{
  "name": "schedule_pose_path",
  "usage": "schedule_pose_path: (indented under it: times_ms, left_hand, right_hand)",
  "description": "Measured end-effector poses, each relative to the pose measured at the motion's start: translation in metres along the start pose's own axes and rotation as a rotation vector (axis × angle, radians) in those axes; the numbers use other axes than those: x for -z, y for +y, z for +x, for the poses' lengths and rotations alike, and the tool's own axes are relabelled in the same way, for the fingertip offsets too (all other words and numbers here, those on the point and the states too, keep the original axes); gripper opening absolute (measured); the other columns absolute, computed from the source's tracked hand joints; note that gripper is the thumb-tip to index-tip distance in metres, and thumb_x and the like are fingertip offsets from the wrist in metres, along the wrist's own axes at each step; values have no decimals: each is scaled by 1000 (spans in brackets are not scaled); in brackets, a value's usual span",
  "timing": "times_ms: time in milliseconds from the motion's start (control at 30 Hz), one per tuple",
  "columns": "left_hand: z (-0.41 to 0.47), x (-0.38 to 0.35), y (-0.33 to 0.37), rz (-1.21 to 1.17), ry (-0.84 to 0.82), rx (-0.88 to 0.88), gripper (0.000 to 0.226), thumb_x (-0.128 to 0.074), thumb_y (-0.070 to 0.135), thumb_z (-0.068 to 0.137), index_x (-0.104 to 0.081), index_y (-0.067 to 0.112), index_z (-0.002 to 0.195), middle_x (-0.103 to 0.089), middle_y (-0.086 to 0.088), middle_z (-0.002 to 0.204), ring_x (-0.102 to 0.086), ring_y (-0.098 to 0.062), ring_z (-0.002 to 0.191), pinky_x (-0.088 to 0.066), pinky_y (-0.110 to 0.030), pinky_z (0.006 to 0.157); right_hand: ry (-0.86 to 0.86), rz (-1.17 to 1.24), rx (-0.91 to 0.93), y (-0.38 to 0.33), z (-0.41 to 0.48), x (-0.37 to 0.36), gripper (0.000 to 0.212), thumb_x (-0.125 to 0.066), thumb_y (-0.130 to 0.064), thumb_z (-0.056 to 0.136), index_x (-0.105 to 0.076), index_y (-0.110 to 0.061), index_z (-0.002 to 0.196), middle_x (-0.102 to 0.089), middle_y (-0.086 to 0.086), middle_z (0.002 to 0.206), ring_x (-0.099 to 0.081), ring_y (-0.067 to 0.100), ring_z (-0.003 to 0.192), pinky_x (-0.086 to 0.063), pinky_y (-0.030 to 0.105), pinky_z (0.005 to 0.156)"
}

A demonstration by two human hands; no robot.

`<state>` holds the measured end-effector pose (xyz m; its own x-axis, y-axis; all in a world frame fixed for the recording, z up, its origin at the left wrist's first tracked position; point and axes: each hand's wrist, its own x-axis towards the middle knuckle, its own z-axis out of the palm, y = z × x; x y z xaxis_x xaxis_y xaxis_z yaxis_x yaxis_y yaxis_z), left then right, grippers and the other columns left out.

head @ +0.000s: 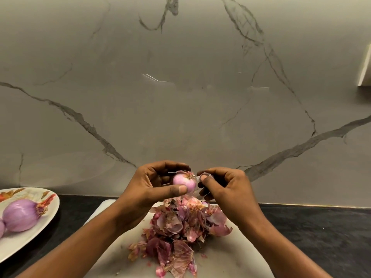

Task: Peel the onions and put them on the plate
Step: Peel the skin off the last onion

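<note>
Currently a small onion (183, 182) is being held up above the white board (230, 257). It is being gripped by the left hand (152, 183), thumb underneath and fingers curled over the top, presumably to steady it while skin is being pulled away. A thin pale strip of skin (200, 177) is being pinched by the right hand (222, 185) between thumb and fingertips, just beside the onion; whether it is attached cannot be told. Mostly bare pink flesh is being shown, so this peel is judged nearly finished. Both hands are being held directly over the heap of peels (180, 227), likely so scraps are being dropped onto the board rather than the dark table (321, 237). The plate (24, 247) is being used at far left, well apart from the hands, probably to separate clean onions from waste. One peeled onion (20, 214) is lying on it, and a second onion (1, 227) is being cut off by the frame edge. The small onion is not yet on the plate. A leftward carry is being called for once the last skin is off; clinging shreds could ride along.
</note>
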<state>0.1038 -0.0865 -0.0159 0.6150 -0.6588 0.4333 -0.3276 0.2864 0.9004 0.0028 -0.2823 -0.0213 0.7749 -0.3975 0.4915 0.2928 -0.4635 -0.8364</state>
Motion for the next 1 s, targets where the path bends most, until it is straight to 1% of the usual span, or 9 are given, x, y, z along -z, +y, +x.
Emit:
schedule_pose_path:
  times_ms: [100, 200, 267, 367, 500, 633, 800, 900, 1000]
  left_hand:
    - [3, 2, -2, -67, 51, -6, 40, -83, 12, 80, -78, 14, 120, -76, -13, 122, -73, -31, 116, -62, -36, 93]
    - [6, 0, -4, -178, 82, 35, 32, -75, 18, 94, -75, 13, 125, -74, -17, 127, -71, -35, 119, -62, -36, 95]
    - [8, -2, -6, -251, 101, 78, 34, -63, 21, 97, -74, 15, 129, -73, -17, 129, -71, -36, 119, -62, -38, 95]
    - [10, -4, -9, -221, 125, 98, 35, -57, 26, 100, -74, 18, 129, -73, -17, 128, -72, -36, 118, -62, -41, 98]
    - [10, -4, -11, -142, 151, 97, 34, -58, 32, 99, -74, 14, 123, -73, -17, 125, -73, -35, 115, -62, -42, 96]
    - [7, -8, -10, -96, 111, 86, 34, -56, 31, 100, -71, 11, 124, -73, -14, 123, -74, -29, 110, -63, -32, 87]
    - [4, -11, -10, -62, 36, 100, 31, -53, 27, 104, -68, 13, 127, -72, -10, 125, -73, -27, 115, -61, -29, 88]
    - [2, -11, -7, -71, 1, 110, 34, -59, 31, 98, -67, 15, 128, -72, -8, 124, -73, -26, 115, -61, -30, 92]
    - [1, -11, -3, 64, 4, 71, 37, -68, 29, 93, -68, 18, 128, -75, -5, 121, -75, -20, 110, -61, -28, 89]
  right_hand:
    - [-72, -78, -17, 1, -2, -3, 19, -71, -9, 97, -81, -18, 110, -81, -3, 88, -78, 10, 77, -65, 28, 70]
    - [-114, -106, -26, 0, -3, -4, 22, -75, -11, 94, -81, -19, 114, -81, -4, 91, -78, 10, 80, -66, 30, 74]
    - [-128, -113, -22, -1, -4, -4, 22, -77, -14, 93, -81, -20, 113, -82, -5, 93, -78, 9, 84, -66, 31, 77]
    - [-146, -110, 4, -2, -4, -4, 25, -82, -20, 90, -80, -24, 114, -81, -10, 99, -77, 4, 91, -64, 26, 80]
    - [-151, -157, 37, -3, -6, -6, 27, -83, -32, 88, -80, -27, 115, -80, -14, 98, -75, 0, 90, -63, 22, 76]
    - [-118, -159, 57, -4, -7, -6, 30, -84, -39, 87, -80, -27, 115, -80, -12, 95, -75, 1, 89, -63, 23, 76]
    - [-202, -15, -38, -6, -6, -6, 33, -83, -32, 89, -76, -23, 120, -81, -4, 91, -77, 13, 80, -62, 26, 70]
    - [-215, 14, -42, -7, -5, -4, 32, -83, -28, 89, -76, -19, 118, -81, -1, 91, -77, 13, 81, -61, 26, 70]
    - [-228, 4, -10, -9, -6, -3, 30, -81, -32, 89, -76, -19, 115, -80, -1, 91, -77, 13, 81, -61, 26, 70]
